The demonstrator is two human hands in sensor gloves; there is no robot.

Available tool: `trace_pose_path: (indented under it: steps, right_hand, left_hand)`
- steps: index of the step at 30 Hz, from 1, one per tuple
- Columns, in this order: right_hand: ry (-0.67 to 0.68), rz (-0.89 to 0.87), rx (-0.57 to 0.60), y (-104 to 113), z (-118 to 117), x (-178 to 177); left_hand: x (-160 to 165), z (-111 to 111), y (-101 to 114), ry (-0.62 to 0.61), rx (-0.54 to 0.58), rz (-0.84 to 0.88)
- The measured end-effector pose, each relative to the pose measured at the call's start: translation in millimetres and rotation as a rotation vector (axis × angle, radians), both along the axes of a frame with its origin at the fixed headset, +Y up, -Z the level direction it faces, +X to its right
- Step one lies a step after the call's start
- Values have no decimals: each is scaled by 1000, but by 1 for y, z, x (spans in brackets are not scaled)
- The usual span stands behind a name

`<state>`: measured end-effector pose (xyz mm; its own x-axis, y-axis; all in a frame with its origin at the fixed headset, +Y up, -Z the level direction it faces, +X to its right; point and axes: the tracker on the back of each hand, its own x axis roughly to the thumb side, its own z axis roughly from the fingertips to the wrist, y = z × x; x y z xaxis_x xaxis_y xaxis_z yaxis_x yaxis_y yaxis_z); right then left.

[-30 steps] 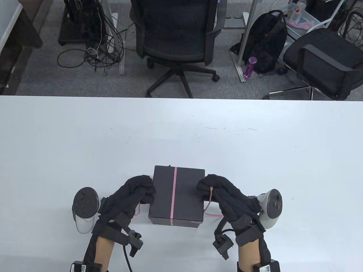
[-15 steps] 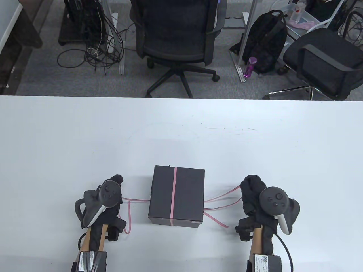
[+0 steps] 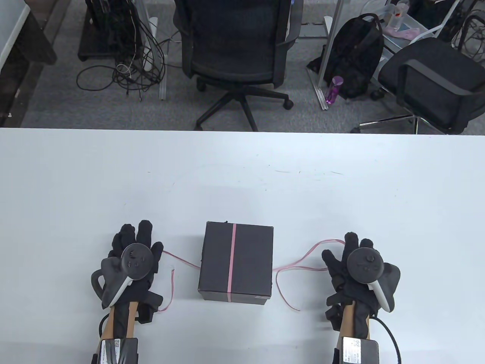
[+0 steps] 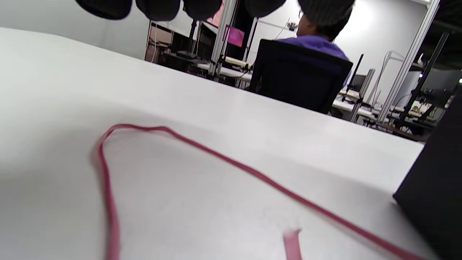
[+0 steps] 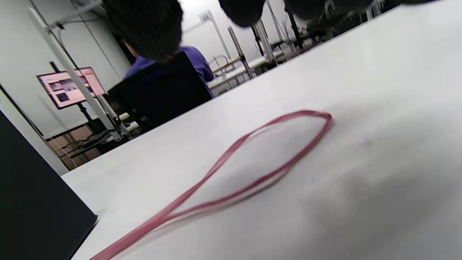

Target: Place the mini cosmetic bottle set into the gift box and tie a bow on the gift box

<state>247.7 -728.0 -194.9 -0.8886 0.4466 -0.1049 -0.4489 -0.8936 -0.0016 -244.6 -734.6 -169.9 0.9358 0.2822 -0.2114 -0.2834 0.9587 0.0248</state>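
The black gift box (image 3: 246, 261) stands closed on the white table (image 3: 242, 182), with a pink ribbon (image 3: 232, 258) running over its lid. The ribbon's two loose ends lie slack on the table, one left (image 3: 172, 275) and one right (image 3: 303, 259) of the box. My left hand (image 3: 138, 237) lies flat left of the box with straight fingers and holds nothing. My right hand (image 3: 346, 246) lies spread to the right, its fingertips at the ribbon's loop. The wrist views show ribbon (image 4: 216, 159) and box (image 4: 440, 187), and ribbon loop (image 5: 274, 144) and box (image 5: 32, 202). No bottles are visible.
Beyond the table's far edge stand a black office chair (image 3: 235, 45), a second chair (image 3: 435, 79), a backpack (image 3: 356, 53) and tangled cables (image 3: 125, 68). A seated person in purple (image 4: 317, 39) shows in the wrist views.
Both hands drew the ribbon ends outward from the box sides, then let go and spread their fingers flat. The ribbon, taut half a second ago, now lies slack on the table.
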Motion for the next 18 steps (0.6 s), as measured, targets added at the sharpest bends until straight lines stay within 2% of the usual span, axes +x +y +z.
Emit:
trace_pose_path:
  steps: [2,4,8,14,15,18]
  right_hand:
    - [66,21,16,-2,-2,-5]
    - [143,11,-34,-9,-6,-14]
    - [207,167,-188,-25,-10,-33]
    - [187,418,-453,-48,-15,-51]
    - [187,441,-475,-47,-15,-52]
    - [205,450,-420,-47,-16,-59]
  left_hand:
    - [1,1,2,3,29,12]
    - [4,1,1,-7,35,12]
    - [7,0,-6,-12,0,-45]
    - [12,-1,-16,-26,-50,-68]
    - [13,-1,-16,-28,-51,-76]
    - [13,-1,-16,-28,-46,-80]
